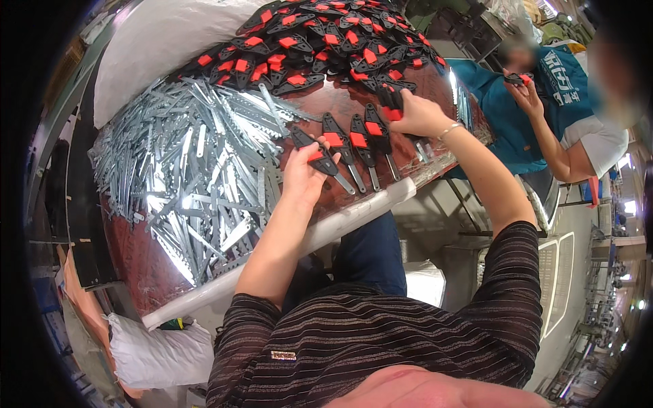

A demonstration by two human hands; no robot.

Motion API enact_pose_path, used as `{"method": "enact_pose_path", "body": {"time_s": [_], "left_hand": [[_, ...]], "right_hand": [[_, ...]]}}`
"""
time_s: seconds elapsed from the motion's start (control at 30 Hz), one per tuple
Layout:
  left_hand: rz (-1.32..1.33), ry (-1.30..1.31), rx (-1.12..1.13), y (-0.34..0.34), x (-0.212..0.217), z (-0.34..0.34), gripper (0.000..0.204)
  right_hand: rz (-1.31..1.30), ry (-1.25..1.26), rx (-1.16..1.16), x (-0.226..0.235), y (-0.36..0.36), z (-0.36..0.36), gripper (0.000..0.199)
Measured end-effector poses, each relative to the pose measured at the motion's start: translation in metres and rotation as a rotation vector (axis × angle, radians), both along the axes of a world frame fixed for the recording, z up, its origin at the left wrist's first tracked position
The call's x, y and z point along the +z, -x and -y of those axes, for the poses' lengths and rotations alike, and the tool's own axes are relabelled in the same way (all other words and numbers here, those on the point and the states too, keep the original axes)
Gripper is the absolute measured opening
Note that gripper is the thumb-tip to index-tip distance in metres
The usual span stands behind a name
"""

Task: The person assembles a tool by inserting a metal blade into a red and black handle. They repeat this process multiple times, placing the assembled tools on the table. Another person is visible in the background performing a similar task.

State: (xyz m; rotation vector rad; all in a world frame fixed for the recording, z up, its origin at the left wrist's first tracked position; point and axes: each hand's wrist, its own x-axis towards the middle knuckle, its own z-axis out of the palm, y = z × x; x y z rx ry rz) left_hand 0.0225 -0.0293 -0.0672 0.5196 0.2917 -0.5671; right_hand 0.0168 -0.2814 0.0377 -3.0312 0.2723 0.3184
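Black-and-red clips (354, 146): four in a row on the reddish-brown table (146, 272), each with a metal strip poking out toward the near edge; outermost one under the left hand, the rest between the two hands.
Left hand (303, 173): fingers closed loosely on the leftmost clip (316, 158), thumb across its red tab; pinching rather than clenched.
Right hand (418, 114): closed around a small bunch of clips (391, 102) of the same kind, held upright just above the far end of the row.
Clip heap (320, 44): large pile of black-and-red parts beyond the right hand's grip, spilling toward the row.
Metal strips (194, 173): bright notched strips in a loose tangle, just outside the left hand, reaching to the table's near left.
White edge tube (286, 255): along the near table rim, just below the left wrist.
Co-worker (544, 102): in a blue vest, well off beyond the right forearm, hands raised with a small dark part.
Risk, row: strip ends lie close to the rim; a nudge from the left wrist likely to push a clip over the tube.
Risk, bunch: several clips in one grasp; a loosened finger likely to drop one onto the row and scatter it.
Risk, strips: toothed edges beside the left hand; a careless reach could catch skin or drag the tangle.
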Motion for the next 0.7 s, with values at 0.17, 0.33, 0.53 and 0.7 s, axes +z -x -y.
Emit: {"method": "enact_pose_path", "body": {"time_s": [0.17,0.33,0.53,0.7], "left_hand": [[0.064,-0.045,0.035,0.004,0.010,-0.001,0.014],[0.080,-0.018,0.025,0.003,0.007,-0.001,0.017],[0.065,0.007,0.007,0.002,0.010,0.000,0.019],[0.060,0.019,-0.010,0.003,0.007,0.003,0.017]], "right_hand": [[-0.088,0.011,-0.080,-0.031,-0.016,-0.035,0.077],[-0.027,-0.182,-0.095,-0.037,-0.016,-0.028,0.076],[-0.006,-0.187,-0.045,-0.047,-0.002,-0.013,0.077],[0.109,-0.150,-0.189,-0.035,0.005,-0.031,0.072]]}}
